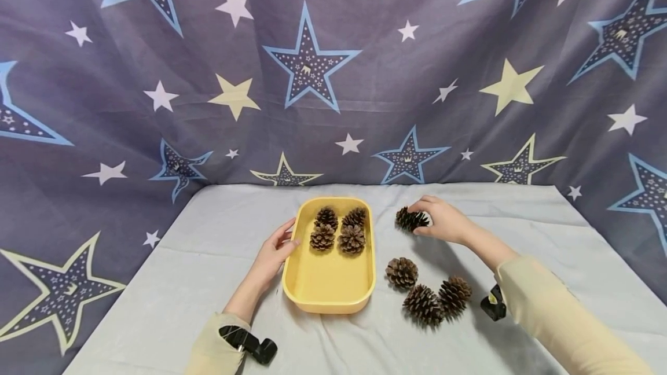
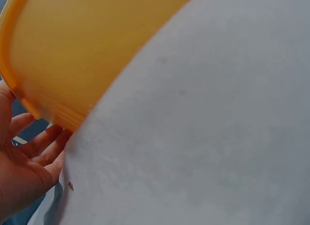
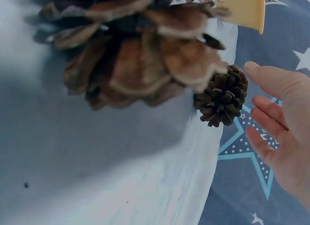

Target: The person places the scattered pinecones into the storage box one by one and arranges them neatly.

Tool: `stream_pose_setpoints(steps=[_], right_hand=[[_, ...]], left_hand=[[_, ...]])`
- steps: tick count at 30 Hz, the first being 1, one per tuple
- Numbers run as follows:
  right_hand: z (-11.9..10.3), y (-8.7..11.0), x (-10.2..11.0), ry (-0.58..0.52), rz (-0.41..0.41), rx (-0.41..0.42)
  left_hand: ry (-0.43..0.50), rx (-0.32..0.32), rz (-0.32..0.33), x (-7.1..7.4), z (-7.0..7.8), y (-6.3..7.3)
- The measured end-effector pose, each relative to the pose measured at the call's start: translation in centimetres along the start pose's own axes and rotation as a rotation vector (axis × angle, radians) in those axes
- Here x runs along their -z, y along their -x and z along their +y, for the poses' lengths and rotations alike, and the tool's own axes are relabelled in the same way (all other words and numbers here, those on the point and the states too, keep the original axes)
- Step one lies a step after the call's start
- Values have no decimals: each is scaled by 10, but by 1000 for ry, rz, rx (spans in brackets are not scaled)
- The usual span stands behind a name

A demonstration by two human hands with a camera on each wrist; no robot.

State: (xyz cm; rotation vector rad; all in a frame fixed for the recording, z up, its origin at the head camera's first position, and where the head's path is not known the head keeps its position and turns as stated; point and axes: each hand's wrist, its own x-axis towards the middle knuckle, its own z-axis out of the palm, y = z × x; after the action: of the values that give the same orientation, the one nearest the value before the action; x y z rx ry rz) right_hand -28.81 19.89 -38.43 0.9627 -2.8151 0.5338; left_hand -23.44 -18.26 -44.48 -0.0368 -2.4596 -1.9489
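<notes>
On the cloth stands a yellow tray (image 1: 328, 282) with several pine cones (image 1: 323, 237) grouped at its far end. My left hand (image 1: 276, 253) holds its left side, the thumb at the rim and the fingers along the outer wall; the left wrist view shows these fingers (image 2: 43, 147) against the plastic. To the right of the tray, a single pine cone (image 1: 409, 220) lies on its side. Around its right end my right hand (image 1: 440, 220) is spread, thumb and fingers apart. In the right wrist view, the fingertips (image 3: 256, 101) are just beside that cone (image 3: 222, 97).
Nearer the front, right of the tray, lie three more pine cones: one alone (image 1: 402, 273) and two side by side, the left one (image 1: 422, 305) against the right one (image 1: 455, 296). A star-patterned curtain (image 1: 333, 74) hangs behind the white-clothed table (image 1: 208, 271).
</notes>
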Motion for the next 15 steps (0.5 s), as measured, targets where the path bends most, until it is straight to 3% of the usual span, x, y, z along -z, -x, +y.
stream_pose_setpoints(steps=[15], right_hand=[[19,9,-10,-53,79,-47]], left_hand=[[-9,6,-5,0,0,1]])
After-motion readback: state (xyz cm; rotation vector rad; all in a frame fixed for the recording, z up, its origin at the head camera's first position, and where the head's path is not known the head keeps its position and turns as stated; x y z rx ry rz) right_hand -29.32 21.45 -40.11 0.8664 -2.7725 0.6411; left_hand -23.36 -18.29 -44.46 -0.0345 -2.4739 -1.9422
